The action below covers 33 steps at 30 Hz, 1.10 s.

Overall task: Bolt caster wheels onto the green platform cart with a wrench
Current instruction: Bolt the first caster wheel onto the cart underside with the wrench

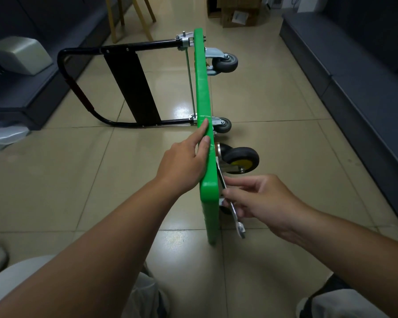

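Green plastic platform cart (202, 88): stands on its long edge on the beige tiled floor (274, 99), with its black tubular handle (78, 88) lying out to the left.

Wheels on the underside:
- 2 grey caster wheels (225, 61) at the far end.
- 1 black caster wheel with yellow hub (241, 158) at the near end.

Left hand (184, 161): grip released, straight fingers resting along the top edge.

Right hand (260, 200): grip pinching a silver steel wrench (236, 214), which slants up towards the black caster's mount.
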Motion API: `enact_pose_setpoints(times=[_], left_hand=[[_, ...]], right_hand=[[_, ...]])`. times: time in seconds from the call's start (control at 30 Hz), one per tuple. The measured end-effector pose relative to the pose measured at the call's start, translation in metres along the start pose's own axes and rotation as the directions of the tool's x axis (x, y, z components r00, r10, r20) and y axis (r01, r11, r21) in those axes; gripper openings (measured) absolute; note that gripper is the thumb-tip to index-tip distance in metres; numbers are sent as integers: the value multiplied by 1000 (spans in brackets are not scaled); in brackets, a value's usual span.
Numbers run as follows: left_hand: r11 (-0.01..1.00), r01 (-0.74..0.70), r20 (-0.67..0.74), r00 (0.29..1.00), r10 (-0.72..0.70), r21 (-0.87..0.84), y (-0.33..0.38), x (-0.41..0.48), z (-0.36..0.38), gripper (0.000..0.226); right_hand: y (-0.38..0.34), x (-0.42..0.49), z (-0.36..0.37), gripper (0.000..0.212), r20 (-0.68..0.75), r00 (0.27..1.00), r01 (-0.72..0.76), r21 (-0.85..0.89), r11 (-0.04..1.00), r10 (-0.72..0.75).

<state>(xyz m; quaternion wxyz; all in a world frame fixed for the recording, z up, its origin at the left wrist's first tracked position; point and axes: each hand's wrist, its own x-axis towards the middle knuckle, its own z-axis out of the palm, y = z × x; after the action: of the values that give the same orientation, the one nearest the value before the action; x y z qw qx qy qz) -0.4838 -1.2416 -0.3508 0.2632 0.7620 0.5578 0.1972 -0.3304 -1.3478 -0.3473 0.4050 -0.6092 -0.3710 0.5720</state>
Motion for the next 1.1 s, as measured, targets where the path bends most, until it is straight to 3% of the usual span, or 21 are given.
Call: enact_pose_setpoints(times=[0.1, 0.4, 0.57, 0.7, 0.83, 1.1], left_hand=[[1000, -4, 7, 1000, 4, 5, -1, 1, 1, 48], [1000, -12, 5, 1000, 12, 2, 1, 1, 0, 47], [1000, -3, 1, 1000, 3, 11, 3, 1, 0, 47], [1000, 0, 0, 1000, 0, 6, 3, 0, 1, 47], [1000, 11, 3, 1000, -11, 0, 3, -1, 0, 47], [1000, 6, 2, 1000, -6, 10, 6, 0, 0, 48]], right_hand=[[23, 8, -4, 33, -19, 998, 56, -89, 994, -58], [56, 29, 1, 40, -13, 981, 190, -142, 971, -194], [66, 1, -13, 50, -1, 988, 149, -223, 963, -153], [56, -17, -22, 46, -95, 994, 51, -104, 993, -61], [17, -19, -16, 35, -83, 996, 20, 111, 994, -11], [-28, 0, 0, 13, -123, 986, -91, 175, 980, 113]])
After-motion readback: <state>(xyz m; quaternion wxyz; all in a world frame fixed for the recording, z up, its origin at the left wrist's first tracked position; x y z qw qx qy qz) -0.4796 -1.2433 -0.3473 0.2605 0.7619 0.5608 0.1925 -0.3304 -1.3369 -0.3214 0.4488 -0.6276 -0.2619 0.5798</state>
